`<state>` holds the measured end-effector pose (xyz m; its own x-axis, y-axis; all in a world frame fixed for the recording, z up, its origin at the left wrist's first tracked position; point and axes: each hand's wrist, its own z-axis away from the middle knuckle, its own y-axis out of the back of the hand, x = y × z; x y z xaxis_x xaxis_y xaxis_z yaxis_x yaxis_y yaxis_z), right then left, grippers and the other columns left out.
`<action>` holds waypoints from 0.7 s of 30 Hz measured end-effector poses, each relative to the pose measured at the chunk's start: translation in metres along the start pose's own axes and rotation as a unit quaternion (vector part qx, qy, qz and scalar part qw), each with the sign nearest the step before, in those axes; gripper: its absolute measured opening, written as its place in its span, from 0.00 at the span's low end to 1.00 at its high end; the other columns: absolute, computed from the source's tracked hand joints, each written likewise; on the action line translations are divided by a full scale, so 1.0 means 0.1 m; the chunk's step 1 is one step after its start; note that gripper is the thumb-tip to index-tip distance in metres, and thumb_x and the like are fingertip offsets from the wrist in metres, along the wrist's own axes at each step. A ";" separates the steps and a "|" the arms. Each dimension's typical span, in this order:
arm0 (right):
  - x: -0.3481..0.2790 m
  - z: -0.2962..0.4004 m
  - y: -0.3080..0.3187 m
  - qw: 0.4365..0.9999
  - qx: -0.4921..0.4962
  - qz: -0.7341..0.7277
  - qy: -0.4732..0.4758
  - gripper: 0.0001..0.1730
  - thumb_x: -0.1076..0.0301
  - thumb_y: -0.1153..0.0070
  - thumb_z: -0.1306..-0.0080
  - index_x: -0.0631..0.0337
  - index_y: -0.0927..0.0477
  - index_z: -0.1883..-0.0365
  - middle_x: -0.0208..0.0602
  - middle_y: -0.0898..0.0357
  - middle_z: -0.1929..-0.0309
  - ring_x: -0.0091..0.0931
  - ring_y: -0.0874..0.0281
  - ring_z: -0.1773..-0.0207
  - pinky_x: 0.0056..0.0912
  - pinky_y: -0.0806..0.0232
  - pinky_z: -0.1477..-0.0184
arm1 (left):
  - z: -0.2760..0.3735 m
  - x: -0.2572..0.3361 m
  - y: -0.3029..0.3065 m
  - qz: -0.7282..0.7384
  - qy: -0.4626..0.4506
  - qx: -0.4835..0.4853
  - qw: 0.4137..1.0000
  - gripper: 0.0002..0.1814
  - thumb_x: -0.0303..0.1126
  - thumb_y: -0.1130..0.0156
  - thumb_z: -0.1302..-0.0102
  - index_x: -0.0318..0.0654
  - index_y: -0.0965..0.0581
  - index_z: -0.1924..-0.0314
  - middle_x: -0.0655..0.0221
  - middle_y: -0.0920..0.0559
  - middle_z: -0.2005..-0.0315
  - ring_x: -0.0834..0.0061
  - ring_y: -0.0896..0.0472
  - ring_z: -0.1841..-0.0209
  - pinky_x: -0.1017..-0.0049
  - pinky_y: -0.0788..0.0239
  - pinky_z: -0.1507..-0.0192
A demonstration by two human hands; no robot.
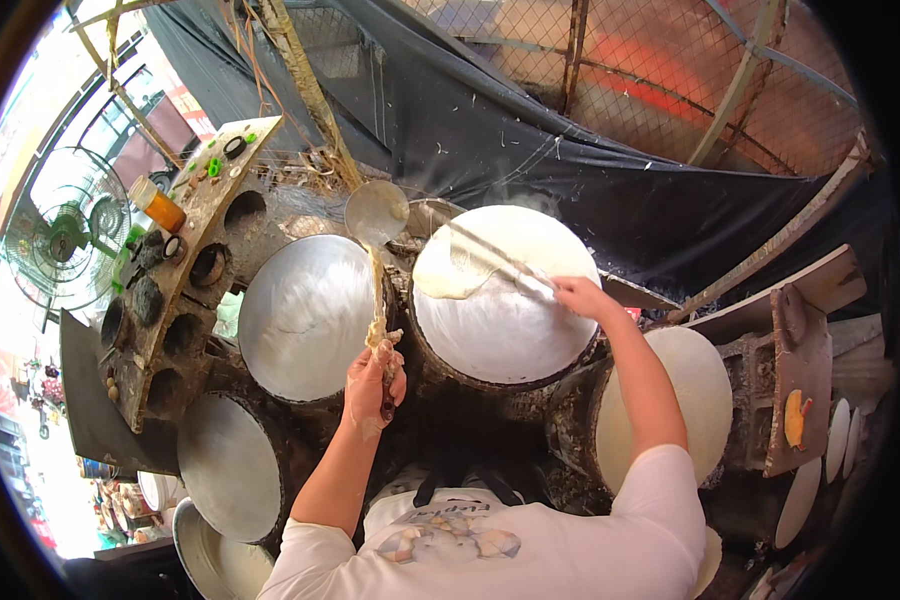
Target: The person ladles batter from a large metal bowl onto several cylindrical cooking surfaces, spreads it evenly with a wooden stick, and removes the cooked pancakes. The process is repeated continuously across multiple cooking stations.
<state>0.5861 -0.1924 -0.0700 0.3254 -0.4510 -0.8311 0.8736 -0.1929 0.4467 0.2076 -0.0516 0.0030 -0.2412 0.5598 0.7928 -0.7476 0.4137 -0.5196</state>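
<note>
My left hand grips the batter-crusted handle of a ladle. The ladle's round metal bowl is held up past the gap between two round griddles. My right hand holds one end of a long thin stick or spatula, blurred along its length. That tool crosses a thin pale batter sheet on the right griddle. The sheet covers the far part of this griddle, its near-left edge folded or bunched; the near part is bare metal. On the left griddle only shiny metal shows.
At lower left sit another round griddle and a metal basin of pale batter. A pale-topped round griddle is beside my right arm. A plank holds an orange jar; a fan stands beyond. Black sheeting hangs behind.
</note>
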 end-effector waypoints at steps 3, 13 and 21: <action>0.10 -0.42 0.04 0.992 0.017 0.107 0.070 0.23 0.70 0.54 0.41 0.54 0.23 0.46 0.25 0.30 0.80 0.17 0.36 0.78 0.22 0.39 0.74 | 0.07 0.04 -0.13 -0.002 0.002 0.015 1.000 0.18 0.40 0.44 0.33 0.32 0.28 0.53 0.71 0.27 0.77 0.82 0.35 0.88 0.81 0.45 0.90; -0.26 -0.17 0.46 0.989 -0.112 0.092 0.010 0.20 0.69 0.51 0.44 0.58 0.20 0.52 0.24 0.28 0.80 0.15 0.36 0.78 0.21 0.40 0.74 | 0.41 0.05 -0.15 0.003 -0.012 0.038 0.999 0.17 0.43 0.46 0.32 0.33 0.28 0.58 0.71 0.28 0.79 0.83 0.37 0.89 0.82 0.46 0.91; -0.45 -0.20 0.51 0.966 -0.219 0.124 -0.054 0.22 0.71 0.48 0.46 0.57 0.20 0.51 0.26 0.28 0.80 0.16 0.36 0.79 0.20 0.43 0.78 | 0.72 0.10 -0.06 -0.003 -0.029 0.031 0.999 0.20 0.43 0.51 0.30 0.31 0.30 0.51 0.72 0.27 0.78 0.84 0.42 0.91 0.83 0.50 0.92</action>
<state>0.6236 -0.1642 -0.0160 0.5255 -0.5290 -0.6664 0.8506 0.3097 0.4249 0.1654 -0.1004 0.0368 -0.2708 0.5152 0.8132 -0.7853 0.3703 -0.4961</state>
